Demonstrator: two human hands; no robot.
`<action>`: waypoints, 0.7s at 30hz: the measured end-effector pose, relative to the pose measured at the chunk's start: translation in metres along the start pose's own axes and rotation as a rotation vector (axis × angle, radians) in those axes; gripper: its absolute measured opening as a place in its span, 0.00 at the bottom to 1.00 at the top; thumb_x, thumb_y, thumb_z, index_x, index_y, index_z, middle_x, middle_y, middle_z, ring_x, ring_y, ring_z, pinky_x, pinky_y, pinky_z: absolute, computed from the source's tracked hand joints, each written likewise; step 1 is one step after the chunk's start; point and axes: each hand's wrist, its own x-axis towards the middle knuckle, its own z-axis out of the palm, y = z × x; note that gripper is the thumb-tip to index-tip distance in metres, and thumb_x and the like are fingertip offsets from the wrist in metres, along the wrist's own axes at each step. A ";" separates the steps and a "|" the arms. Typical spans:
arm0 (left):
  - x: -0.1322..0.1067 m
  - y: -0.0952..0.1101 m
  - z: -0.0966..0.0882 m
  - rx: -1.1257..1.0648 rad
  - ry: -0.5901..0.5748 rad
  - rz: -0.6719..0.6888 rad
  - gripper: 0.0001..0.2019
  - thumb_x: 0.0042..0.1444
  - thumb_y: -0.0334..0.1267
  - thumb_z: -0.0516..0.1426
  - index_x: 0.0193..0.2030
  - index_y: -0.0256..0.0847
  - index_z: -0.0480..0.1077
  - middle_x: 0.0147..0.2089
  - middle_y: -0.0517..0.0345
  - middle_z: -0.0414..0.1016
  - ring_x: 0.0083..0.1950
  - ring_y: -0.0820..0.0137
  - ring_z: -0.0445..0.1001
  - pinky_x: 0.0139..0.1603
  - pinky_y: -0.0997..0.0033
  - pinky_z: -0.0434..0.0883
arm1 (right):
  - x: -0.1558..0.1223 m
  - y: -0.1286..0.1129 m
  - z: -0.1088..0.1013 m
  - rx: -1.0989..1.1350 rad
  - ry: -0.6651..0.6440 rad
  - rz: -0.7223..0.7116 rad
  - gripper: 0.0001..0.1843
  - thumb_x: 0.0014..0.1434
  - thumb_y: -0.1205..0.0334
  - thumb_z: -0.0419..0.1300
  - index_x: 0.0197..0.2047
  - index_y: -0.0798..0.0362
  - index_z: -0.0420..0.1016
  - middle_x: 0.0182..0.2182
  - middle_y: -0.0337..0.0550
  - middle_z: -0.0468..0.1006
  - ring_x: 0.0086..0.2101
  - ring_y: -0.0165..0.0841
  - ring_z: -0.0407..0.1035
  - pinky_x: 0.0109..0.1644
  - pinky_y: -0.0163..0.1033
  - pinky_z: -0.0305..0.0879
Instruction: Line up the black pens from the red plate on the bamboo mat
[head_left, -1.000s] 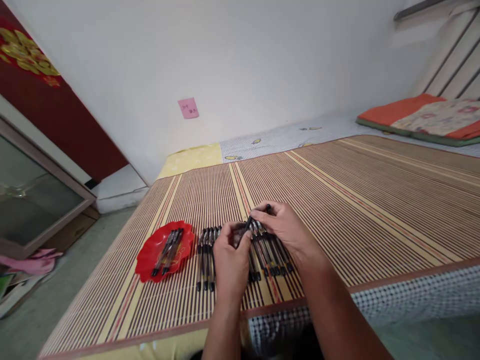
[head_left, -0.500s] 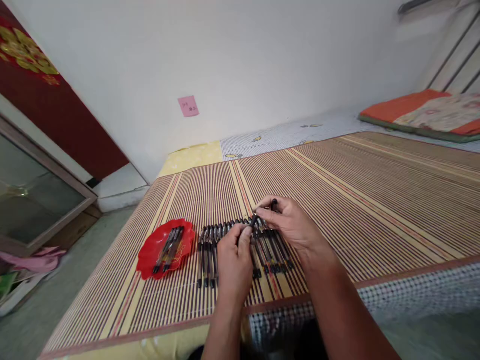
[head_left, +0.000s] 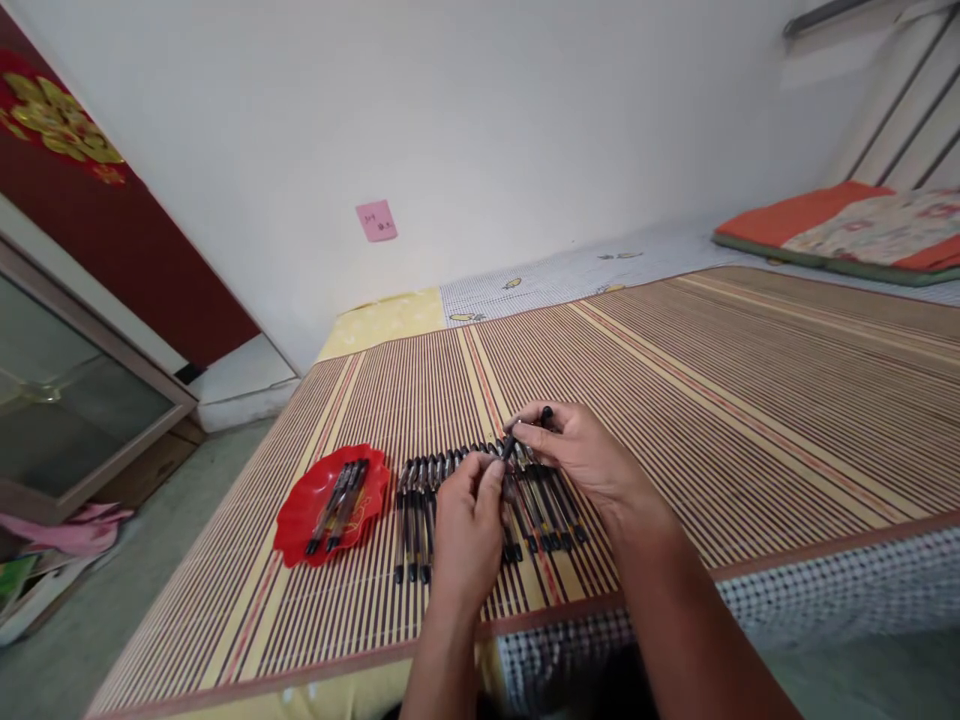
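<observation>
On the left of the striped mat [head_left: 645, 400], we note a red plate [head_left: 298, 500] bearing a few pens [head_left: 337, 508]. Next lies a row of pens [head_left: 409, 520], partly behind our left hand [head_left: 471, 515], which pinches a dark pen part [head_left: 508, 447] above the row. Our right hand [head_left: 577, 445] grips its upper end; whether the black tip [head_left: 547, 413] beyond belongs, we cannot tell. We judge it light, stiff, slick; best pinched mid-barrel.
</observation>
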 end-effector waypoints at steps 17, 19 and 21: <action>0.000 -0.002 0.004 -0.479 -0.211 -0.225 0.18 0.58 0.52 0.61 0.34 0.40 0.63 0.22 0.68 0.64 0.17 0.81 0.56 0.16 0.82 0.55 | 0.001 0.004 -0.005 0.126 -0.143 0.006 0.14 0.50 0.54 0.71 0.37 0.54 0.82 0.23 0.36 0.73 0.19 0.21 0.54 0.22 0.32 0.45; 0.000 -0.003 0.003 -0.455 -0.195 -0.204 0.17 0.57 0.50 0.63 0.35 0.41 0.62 0.22 0.70 0.63 0.16 0.81 0.54 0.14 0.82 0.53 | 0.001 0.003 -0.004 0.150 -0.125 0.007 0.14 0.49 0.55 0.72 0.36 0.55 0.82 0.24 0.37 0.75 0.19 0.21 0.53 0.21 0.32 0.45; 0.000 -0.005 0.003 -0.461 -0.233 -0.228 0.17 0.59 0.51 0.60 0.33 0.41 0.61 0.22 0.69 0.63 0.15 0.81 0.54 0.13 0.82 0.52 | 0.002 0.003 -0.003 0.183 -0.096 -0.001 0.14 0.48 0.55 0.73 0.36 0.54 0.82 0.24 0.37 0.76 0.19 0.21 0.53 0.20 0.32 0.45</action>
